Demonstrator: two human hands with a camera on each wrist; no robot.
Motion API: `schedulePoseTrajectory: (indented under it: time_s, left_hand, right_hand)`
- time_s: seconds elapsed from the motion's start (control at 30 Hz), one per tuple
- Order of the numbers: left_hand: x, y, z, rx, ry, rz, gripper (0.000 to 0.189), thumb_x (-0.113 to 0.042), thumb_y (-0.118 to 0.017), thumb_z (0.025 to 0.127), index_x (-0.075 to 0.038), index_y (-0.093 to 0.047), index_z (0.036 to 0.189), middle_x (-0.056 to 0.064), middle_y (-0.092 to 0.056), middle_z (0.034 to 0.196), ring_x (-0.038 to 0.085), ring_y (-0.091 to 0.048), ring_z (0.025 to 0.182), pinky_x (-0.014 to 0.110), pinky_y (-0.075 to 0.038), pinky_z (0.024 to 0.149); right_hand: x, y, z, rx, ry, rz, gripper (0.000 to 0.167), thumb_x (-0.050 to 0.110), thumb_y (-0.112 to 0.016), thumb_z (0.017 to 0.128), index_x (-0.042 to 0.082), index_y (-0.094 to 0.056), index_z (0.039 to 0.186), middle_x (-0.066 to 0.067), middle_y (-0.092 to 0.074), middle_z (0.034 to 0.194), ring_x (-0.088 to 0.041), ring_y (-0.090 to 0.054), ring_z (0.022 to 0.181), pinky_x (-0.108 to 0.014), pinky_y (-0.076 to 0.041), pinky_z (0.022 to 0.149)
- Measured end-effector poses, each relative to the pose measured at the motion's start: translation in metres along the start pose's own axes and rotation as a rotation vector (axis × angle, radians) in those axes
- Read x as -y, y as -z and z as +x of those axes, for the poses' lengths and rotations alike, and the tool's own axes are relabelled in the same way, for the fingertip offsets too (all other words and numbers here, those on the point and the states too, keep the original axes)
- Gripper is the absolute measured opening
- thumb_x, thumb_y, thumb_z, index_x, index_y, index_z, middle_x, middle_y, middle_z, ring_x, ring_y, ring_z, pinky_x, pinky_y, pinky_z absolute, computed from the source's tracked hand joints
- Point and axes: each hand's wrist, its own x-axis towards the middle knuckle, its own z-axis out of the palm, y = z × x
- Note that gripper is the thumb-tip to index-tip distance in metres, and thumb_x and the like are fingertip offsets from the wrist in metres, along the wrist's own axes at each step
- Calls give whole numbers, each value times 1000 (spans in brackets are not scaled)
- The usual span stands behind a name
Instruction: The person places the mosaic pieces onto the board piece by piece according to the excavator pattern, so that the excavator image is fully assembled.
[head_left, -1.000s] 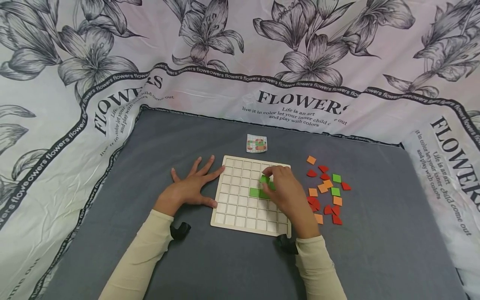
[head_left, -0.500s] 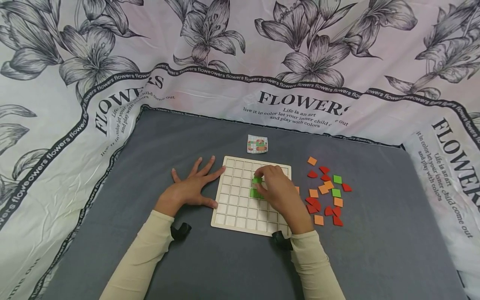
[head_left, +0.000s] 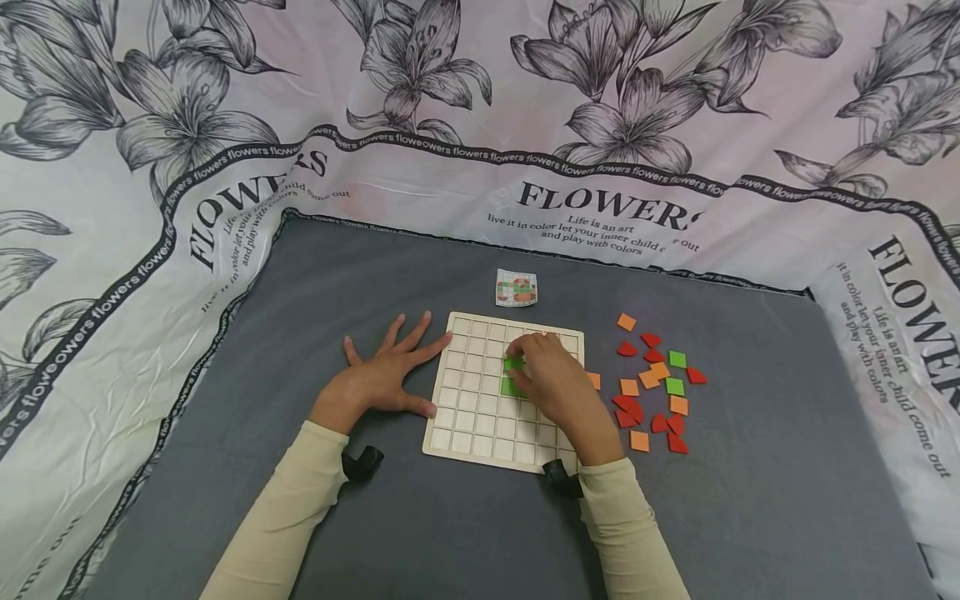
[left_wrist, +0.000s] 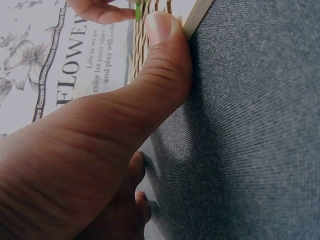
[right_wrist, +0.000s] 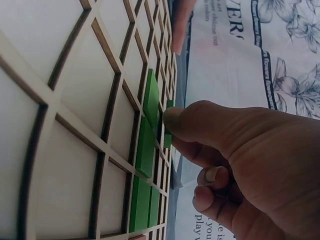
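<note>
A wooden grid board point(head_left: 480, 417) lies on the grey cloth. My left hand point(head_left: 375, 375) is spread flat at its left side, the thumb point(left_wrist: 162, 40) and a fingertip touching the board's edge. Over the board's upper right part, my right hand point(head_left: 558, 379) pinches a green square tile point(right_wrist: 169, 141) between thumb and fingers; the thumb hides part of it. Below that, another green tile point(head_left: 511, 387) sits in a cell. In the right wrist view, several green tiles point(right_wrist: 145, 147) fill neighbouring cells. Whether the pinched tile is fully down in its cell, I cannot tell.
Right of the board lie loose orange squares point(head_left: 639, 441), red rounded-edge pieces point(head_left: 627, 407) and two green squares point(head_left: 677, 359). A small pattern card point(head_left: 516, 287) lies behind the board. Flower-printed fabric point(head_left: 607, 208) borders the cloth at the back.
My right hand has shifted left over the board with the green tile, then nearly stopped. An orange square at the board's right edge has come into view. My left hand stays put.
</note>
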Motion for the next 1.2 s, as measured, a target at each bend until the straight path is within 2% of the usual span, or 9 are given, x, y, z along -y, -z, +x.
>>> schedulePoseTrajectory:
  time_s: [0.13, 0.33, 0.83, 1.03, 1.07, 1.2]
  left_hand:
    - [-3, 3, -1, 13, 11, -5, 118, -72, -83, 74, -52, -14, 167, -13, 12, 177, 30, 19, 162, 89, 24, 99]
    - [-19, 14, -7, 35, 27, 39, 113, -61, -85, 80, -40, -20, 170, -4, 6, 179, 36, 14, 163, 92, 16, 102]
    - [-21, 15, -7, 50, 43, 53, 114, -61, -86, 80, -42, -18, 170, -5, 9, 179, 34, 16, 163, 92, 14, 103]
    - [-17, 13, -7, 45, 38, 44, 115, -64, -85, 79, -44, -17, 170, -7, 9, 179, 33, 16, 163, 92, 16, 103]
    - [-13, 9, -5, 32, 32, 41, 116, -66, -84, 78, -47, -16, 169, -8, 11, 178, 32, 17, 163, 92, 16, 102]
    - [-13, 8, -5, 27, 33, 37, 116, -67, -85, 77, -47, -15, 169, -9, 11, 178, 32, 17, 163, 92, 16, 102]
  right_hand:
    - [-1, 0, 0, 9, 10, -4, 28, 8, -82, 93, 7, -69, 118, -7, -70, 112, -25, -58, 107, -41, -57, 90]
    - [-1, 1, 0, 16, 26, -7, 26, 9, -83, 93, 8, -71, 117, -6, -71, 113, -25, -60, 108, -41, -56, 93]
    - [-1, 3, -2, 28, 17, -10, 23, 12, -81, 96, 11, -73, 117, -5, -73, 116, -24, -62, 109, -42, -57, 93]
    - [-2, 10, -12, -9, -49, 19, 17, 20, -76, 101, 12, -74, 115, -4, -72, 113, -24, -62, 109, -43, -58, 89]
    - [-4, 12, -15, -24, -67, 20, 17, 21, -75, 101, 12, -74, 115, -4, -72, 113, -25, -62, 110, -43, -58, 88]
    - [-13, 22, -26, -84, -171, 42, 21, 23, -70, 104, 9, -74, 119, -7, -72, 112, -27, -62, 105, -45, -59, 80]
